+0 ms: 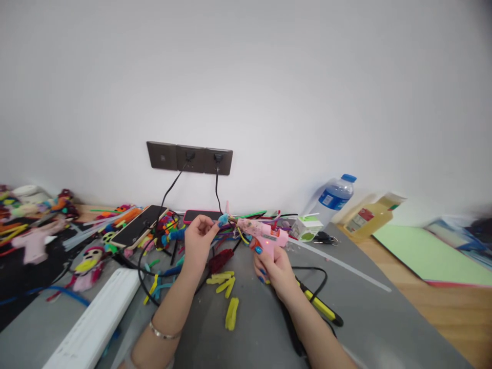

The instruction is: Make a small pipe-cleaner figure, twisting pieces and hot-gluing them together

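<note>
a grey-topped counter (365, 312) stretches under the scene, a white power strip (96, 323) lying at eight o'clock from the centre of the action. the right hand (277, 266) sits at five o'clock, fingers wrapped round a handle; the left hand (200, 241), at nine, has thumb and forefinger pinched together. between them, a pink hot glue gun (259, 230) is gripped in the right, raised, nozzle toward nine o'clock; a clear glue stick (346, 261) trails from its rear toward four. short yellow pipe-cleaner pieces (231, 313) rest at seven. smallest, a light-blue piece (223, 219) is clamped in the left fingers, just beside the nozzle; contact cannot be told. good practice here: brace the piece, press gently for a small bead, and hold bare fingertips off the likely hot tip.
</note>
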The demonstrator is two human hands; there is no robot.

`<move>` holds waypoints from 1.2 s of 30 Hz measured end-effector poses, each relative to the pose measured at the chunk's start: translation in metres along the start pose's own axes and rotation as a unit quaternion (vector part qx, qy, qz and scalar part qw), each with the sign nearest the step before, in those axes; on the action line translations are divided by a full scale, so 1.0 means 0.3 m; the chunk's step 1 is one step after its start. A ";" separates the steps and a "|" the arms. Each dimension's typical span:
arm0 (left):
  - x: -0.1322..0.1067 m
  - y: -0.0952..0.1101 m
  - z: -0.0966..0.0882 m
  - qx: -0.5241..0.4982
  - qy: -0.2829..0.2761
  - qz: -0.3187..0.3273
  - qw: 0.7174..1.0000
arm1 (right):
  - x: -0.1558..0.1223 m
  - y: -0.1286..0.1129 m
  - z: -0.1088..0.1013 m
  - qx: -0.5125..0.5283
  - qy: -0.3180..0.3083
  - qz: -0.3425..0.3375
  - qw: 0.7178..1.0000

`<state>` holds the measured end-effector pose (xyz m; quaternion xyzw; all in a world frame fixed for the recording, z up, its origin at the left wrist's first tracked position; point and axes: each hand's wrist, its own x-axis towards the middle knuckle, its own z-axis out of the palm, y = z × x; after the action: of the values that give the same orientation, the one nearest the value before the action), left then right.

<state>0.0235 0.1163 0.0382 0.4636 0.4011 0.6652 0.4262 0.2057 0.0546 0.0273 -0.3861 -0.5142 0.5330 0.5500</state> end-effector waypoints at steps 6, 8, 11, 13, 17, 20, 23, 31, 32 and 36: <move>-0.025 0.042 0.006 0.090 0.004 0.074 0.993 | -0.001 0.009 0.005 -0.016 0.001 0.004 1.000; -0.031 0.051 0.010 0.102 0.005 0.081 0.992 | -0.003 0.001 0.007 -0.016 0.007 0.004 1.000; -0.035 0.054 0.011 0.112 0.000 0.094 0.989 | -0.006 -0.010 0.014 -0.008 0.020 0.001 1.000; -0.036 0.051 0.009 0.121 -0.002 0.111 0.986 | -0.008 -0.016 0.020 -0.005 0.029 -0.001 1.000; -0.040 0.050 0.005 0.146 -0.006 0.137 0.980 | -0.016 -0.025 0.026 -0.015 0.045 -0.003 0.999; -0.042 0.052 0.003 0.163 -0.005 0.152 0.975 | -0.019 -0.025 0.024 -0.016 0.044 -0.001 0.999; -0.043 0.056 0.003 0.165 -0.001 0.157 0.974 | -0.017 -0.020 0.016 -0.026 0.035 0.000 0.999; -0.043 0.066 0.006 0.144 0.003 0.138 0.980 | -0.013 -0.011 0.009 -0.033 0.023 -0.002 0.999; -0.043 0.066 0.007 0.144 0.003 0.139 0.980 | -0.013 -0.009 0.009 -0.035 0.024 -0.004 0.999; -0.042 0.065 0.006 0.138 0.008 0.130 0.982 | -0.010 -0.001 0.009 -0.036 0.033 -0.011 0.999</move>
<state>0.0241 0.0986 0.0534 0.5609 0.4283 0.6571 0.2647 0.2034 0.0513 0.0275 -0.4178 -0.5188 0.4947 0.5582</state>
